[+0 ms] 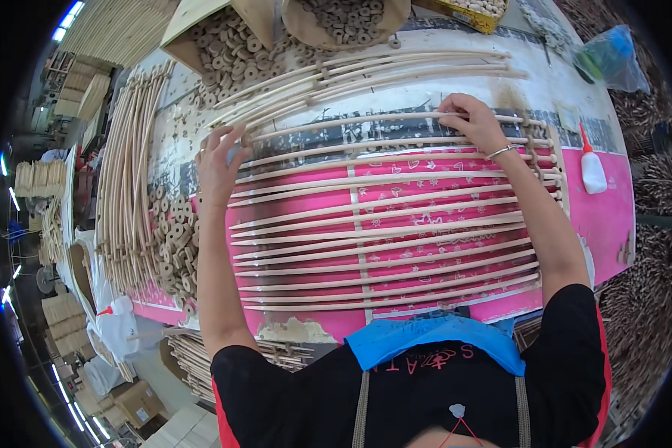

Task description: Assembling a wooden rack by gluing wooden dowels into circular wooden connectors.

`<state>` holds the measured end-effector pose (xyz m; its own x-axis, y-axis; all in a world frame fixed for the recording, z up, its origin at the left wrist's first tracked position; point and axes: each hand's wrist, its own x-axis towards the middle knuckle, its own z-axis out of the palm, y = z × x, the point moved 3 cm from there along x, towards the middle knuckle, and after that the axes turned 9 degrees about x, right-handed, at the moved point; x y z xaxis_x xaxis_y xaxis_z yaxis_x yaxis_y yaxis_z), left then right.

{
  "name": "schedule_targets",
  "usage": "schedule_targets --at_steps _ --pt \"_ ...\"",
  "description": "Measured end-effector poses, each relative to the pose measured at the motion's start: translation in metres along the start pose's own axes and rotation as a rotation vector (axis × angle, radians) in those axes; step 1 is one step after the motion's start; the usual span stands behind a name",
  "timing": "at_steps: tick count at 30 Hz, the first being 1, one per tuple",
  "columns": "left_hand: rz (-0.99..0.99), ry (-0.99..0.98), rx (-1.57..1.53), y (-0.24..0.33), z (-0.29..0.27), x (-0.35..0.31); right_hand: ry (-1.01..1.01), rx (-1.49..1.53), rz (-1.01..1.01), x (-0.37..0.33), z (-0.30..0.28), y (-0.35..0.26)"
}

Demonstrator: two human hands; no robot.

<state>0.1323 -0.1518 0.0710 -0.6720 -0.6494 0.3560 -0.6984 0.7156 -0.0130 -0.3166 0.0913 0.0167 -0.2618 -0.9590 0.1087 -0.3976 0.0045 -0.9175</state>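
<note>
Over the row of rods, my right hand pinches the farthest long wooden rod close to its right end. My left hand is at that rod's left end, its thumb and forefinger apart; I cannot see it gripping anything. Several more pale wooden rods lie side by side below, running left to right over a pink patterned sheet. Small brown wooden rings sit near the rods' right ends.
Loose wooden rings heap beside my left forearm, near a bundle of rods. More rods lie beyond. A wooden box spills rings at the back. A white glue bottle with red tip stands at right, near a plastic bag.
</note>
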Motion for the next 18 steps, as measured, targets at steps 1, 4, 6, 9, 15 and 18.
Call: schedule_targets --at_steps 1,4,6,9,15,18 --pt "-0.053 -0.116 -0.016 -0.001 0.003 -0.001 0.016 0.004 0.005 0.000 0.000 0.000" --pt "-0.037 -0.110 -0.054 -0.002 0.008 0.001 0.018 0.012 0.037 0.000 0.000 0.000" --pt "-0.057 -0.116 -0.064 -0.001 0.013 0.001 0.011 -0.112 -0.021 0.000 -0.002 -0.002" --pt "-0.083 -0.121 -0.082 0.001 0.017 0.002 0.012 -0.284 -0.104 0.000 -0.003 -0.005" --pt "-0.086 -0.113 -0.076 0.003 0.022 0.001 0.023 -0.335 -0.135 -0.001 -0.001 -0.010" --pt "-0.096 -0.117 -0.080 0.004 0.022 0.002 0.012 -0.321 -0.106 0.000 -0.002 -0.014"
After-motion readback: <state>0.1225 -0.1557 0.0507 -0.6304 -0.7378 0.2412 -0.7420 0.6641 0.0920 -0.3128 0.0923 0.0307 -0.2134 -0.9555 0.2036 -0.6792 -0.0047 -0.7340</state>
